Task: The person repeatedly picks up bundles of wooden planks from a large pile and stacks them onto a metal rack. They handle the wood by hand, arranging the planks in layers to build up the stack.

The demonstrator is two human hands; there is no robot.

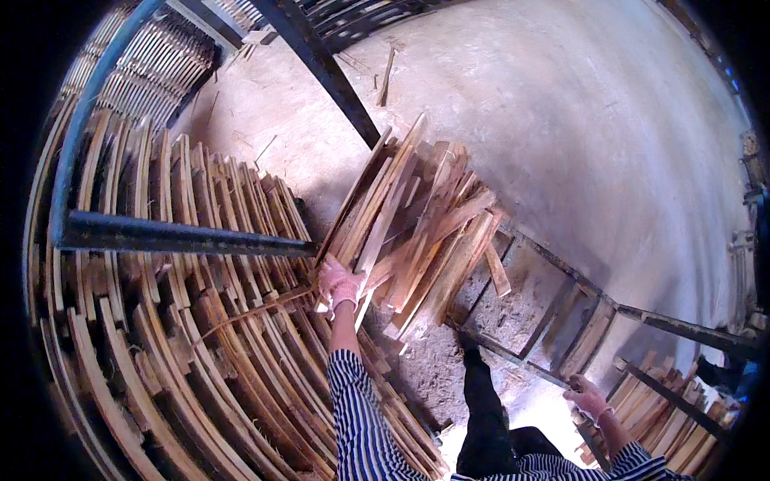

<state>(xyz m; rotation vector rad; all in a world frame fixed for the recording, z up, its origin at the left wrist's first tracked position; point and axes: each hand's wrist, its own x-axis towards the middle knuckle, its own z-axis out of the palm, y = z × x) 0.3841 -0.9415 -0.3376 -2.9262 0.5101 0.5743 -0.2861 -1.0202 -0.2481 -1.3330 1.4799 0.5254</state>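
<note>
Striped sleeve [361, 417] runs up from the lower edge to the left hand [339, 282], gloved, fingers wrapped on the near ends of the loose bundle of wood strips [417, 228]. Bundle sits ahead of the person on the metal frame [553, 321], long axis tilted up and to the right, far ends fanned out. Right hand [588, 397] is well apart, low right, resting by another strip stack [666, 417]; grip unclear. Left is much nearer. Racked strips [200, 321] fill the left side.
</note>
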